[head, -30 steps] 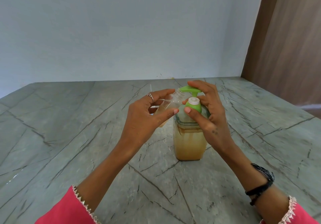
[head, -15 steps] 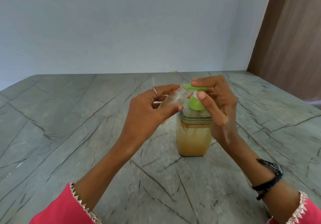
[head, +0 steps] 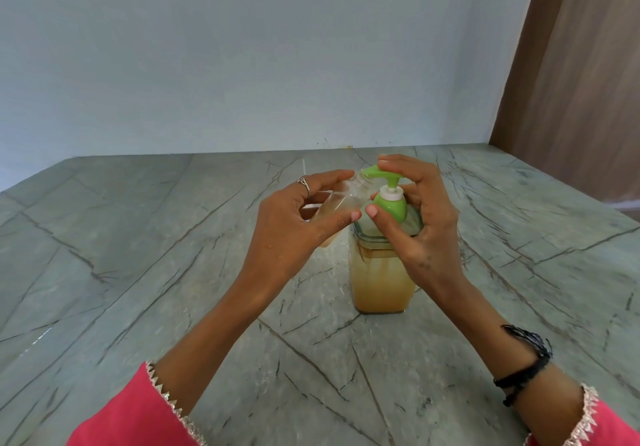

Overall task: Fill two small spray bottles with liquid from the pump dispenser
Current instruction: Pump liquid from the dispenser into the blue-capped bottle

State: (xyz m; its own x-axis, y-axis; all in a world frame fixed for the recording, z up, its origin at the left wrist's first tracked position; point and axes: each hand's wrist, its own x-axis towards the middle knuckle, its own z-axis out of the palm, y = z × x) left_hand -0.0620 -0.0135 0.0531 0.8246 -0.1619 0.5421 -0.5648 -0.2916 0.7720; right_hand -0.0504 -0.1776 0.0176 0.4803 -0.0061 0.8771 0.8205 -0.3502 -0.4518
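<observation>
Pump dispenser (head: 381,272) stands upright on the grey veined stone counter (head: 138,272), clear square body roughly two-thirds full of cloudy amber liquid, green pump head (head: 388,182) on top with the spout pointing left.

Left hand (head: 294,231) sits just left of the dispenser and grips a small clear spray bottle (head: 346,199), thumb below and fingers curled over the top. Bottle is tilted, open neck up and to the right, mouth right at the spout tip. Some amber liquid shows in its lower end, mostly hidden behind the hand. No cap on it. Ring on one left finger.

Right hand (head: 422,224) wraps the dispenser's top from the right: fingers curled over the pump head, thumb against the green collar on the near side. Whether the pump is pressed down can't be told.

Black band (head: 526,362) on the right wrist, pink sleeves with trim at both forearms. Pale blue wall behind the dispenser, brown wooden panel far right of it.
</observation>
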